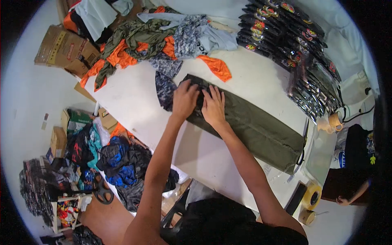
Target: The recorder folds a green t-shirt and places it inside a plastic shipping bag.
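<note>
A long, folded olive-green garment (260,128) lies slantwise across the white table (137,95). Its far left end is a darker, nearly black part (196,80). My left hand (184,101) rests on that dark end with bent fingers; its thumb side is hidden, so I cannot tell whether cloth is pinched. Beside it, my right hand (213,105) lies palm down on the garment, fingers a little apart. A grey camouflage cloth (163,88) reaches down to just left of my left hand.
Heaped olive, orange and grey clothing (134,39) covers the table's far side. Bagged black packages (275,33) are stacked far right. A phone-like black object (296,197) and a tape roll (312,196) lie near right. Dark clothes (122,165) are piled left. Another person's hand (343,200) shows at right.
</note>
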{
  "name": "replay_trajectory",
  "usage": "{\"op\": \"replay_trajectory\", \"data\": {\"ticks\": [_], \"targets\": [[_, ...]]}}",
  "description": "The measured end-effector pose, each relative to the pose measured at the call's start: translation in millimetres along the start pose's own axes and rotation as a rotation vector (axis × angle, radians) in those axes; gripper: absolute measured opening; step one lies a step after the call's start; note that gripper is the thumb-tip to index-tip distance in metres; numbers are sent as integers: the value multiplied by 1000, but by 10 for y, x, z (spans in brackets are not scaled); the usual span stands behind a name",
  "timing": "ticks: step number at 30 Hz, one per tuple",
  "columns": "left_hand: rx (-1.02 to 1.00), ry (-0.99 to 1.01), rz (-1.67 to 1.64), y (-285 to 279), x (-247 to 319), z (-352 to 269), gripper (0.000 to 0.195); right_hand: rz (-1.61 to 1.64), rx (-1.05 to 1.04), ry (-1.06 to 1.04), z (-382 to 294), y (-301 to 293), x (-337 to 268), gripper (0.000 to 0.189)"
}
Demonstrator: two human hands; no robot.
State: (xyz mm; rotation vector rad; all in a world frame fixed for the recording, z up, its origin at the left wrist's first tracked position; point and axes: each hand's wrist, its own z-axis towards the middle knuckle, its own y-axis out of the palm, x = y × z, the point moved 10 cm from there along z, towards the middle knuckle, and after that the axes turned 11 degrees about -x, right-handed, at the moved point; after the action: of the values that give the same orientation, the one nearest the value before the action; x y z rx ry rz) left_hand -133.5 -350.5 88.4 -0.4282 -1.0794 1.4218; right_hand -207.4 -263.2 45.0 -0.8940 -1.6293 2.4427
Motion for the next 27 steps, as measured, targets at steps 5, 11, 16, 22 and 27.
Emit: {"op": "replay_trajectory", "data": {"ticks": [5, 11, 16, 22, 27], "targets": [[-323, -74, 140, 719, -339, 177, 59, 19, -109, 209, -106, 31, 508, 60], [-357, -126, 215, 830, -502, 77, 76, -284, -115, 361, -835, -432, 1086, 74], [-396, -139, 196, 847, -482, 138, 78, -346, -126, 552, -1544, -923, 1547, 78], [-395, -103, 226, 787, -518, 131, 79, -393, -74, 707, -2188, -1284, 1940, 82], [-345, 78, 122, 614, 198, 251, 68, -333, 16, 553, -2201, -1489, 1813, 69]]}}
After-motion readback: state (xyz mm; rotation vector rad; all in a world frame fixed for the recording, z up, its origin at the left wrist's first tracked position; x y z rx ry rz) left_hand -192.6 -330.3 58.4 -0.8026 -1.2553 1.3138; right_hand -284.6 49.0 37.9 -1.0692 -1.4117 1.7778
